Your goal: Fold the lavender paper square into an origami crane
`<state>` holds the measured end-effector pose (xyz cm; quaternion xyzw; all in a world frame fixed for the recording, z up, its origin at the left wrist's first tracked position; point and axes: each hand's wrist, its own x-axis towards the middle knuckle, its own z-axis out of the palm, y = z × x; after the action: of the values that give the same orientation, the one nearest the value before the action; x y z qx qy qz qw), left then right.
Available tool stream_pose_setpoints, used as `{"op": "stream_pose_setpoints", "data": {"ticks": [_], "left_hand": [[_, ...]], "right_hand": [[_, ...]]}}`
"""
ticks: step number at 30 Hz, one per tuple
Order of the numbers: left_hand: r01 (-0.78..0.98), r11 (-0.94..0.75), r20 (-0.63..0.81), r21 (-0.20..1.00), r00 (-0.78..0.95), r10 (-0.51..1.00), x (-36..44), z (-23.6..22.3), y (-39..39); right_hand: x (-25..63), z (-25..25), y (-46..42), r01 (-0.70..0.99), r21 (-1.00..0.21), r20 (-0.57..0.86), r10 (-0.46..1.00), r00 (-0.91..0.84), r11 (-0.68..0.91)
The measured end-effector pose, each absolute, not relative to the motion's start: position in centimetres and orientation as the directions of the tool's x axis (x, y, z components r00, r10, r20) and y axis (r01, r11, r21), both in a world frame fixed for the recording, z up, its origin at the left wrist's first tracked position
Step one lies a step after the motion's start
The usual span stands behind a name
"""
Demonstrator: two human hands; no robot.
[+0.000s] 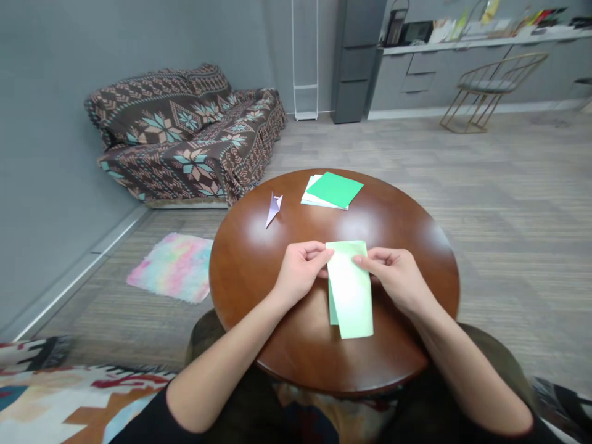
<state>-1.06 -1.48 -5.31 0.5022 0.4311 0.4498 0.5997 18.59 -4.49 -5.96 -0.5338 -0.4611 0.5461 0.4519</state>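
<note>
Between both hands is a sheet of light green paper (352, 293), folded over so that two layers show, the rear one peeking out at the lower left. My left hand (305, 265) pinches its upper left edge between thumb and fingers. On the other side, my right hand (393, 271) grips the upper right edge, thumb lying on the front face. The paper is held up over the near half of the round brown table (250, 271). Some fingertips are hidden behind the sheet.
A folded purple paper piece (274, 208) lies at the table's far left. Behind the hands rests a stack of paper sheets, a dark green sheet (333, 189) on top. Beyond stand a covered sofa (185, 142), a fluffy rug (173, 268) and a gold-framed chair (490, 86).
</note>
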Motion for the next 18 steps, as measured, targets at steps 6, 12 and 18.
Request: {"op": "stream_pose_setpoints", "data": {"ticks": [6, 12, 18], "left_hand": [[-0.076, 0.023, -0.013, 0.997, 0.138, 0.990, -1.3, -6.3, -0.8], [0.254, -0.111, 0.080, 0.961, 0.130, 0.988, -1.6, -7.2, -0.2], [0.606, -0.563, 0.428, 0.562, 0.368, 0.825, -2.4, -6.9, -0.5]], "right_hand": [[18.3, -6.0, -4.4, 0.008, -0.970, -0.241, 0.955, -0.172, -0.243], [18.7, -6.4, -3.9, 0.213, -0.957, -0.218, 0.974, -0.069, -0.199], [19.2, -6.9, -3.0, 0.380, -0.913, -0.155, 0.988, 0.013, -0.149]]}}
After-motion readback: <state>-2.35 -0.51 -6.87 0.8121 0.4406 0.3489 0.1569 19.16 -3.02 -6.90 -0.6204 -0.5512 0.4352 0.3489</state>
